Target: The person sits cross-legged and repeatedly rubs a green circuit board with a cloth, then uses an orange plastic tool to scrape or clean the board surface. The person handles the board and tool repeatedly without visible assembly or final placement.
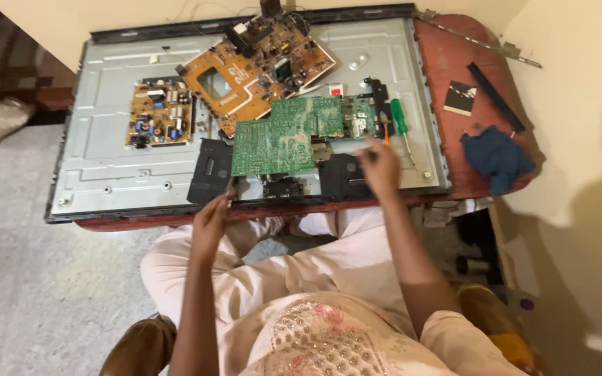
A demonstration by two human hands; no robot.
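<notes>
matt grey metal panel [113, 150], blue cloth [497, 157], worn red tabletop [454, 52]

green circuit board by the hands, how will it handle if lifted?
The green circuit board looks like a thin flat sheet, so probably stiff and light. Its solder side seems up and it overlaps another board, so it may slide. Likely fragile.

Both bare arms stretch forward from the bottom of the frame. The left hand [212, 217] sits lower, left of centre, wrist bent, fingers curled in a loose grip. The right hand [379, 167] reaches farther up, right of centre, fingers bunched into a pinching grip, forearm angled inward.
</notes>
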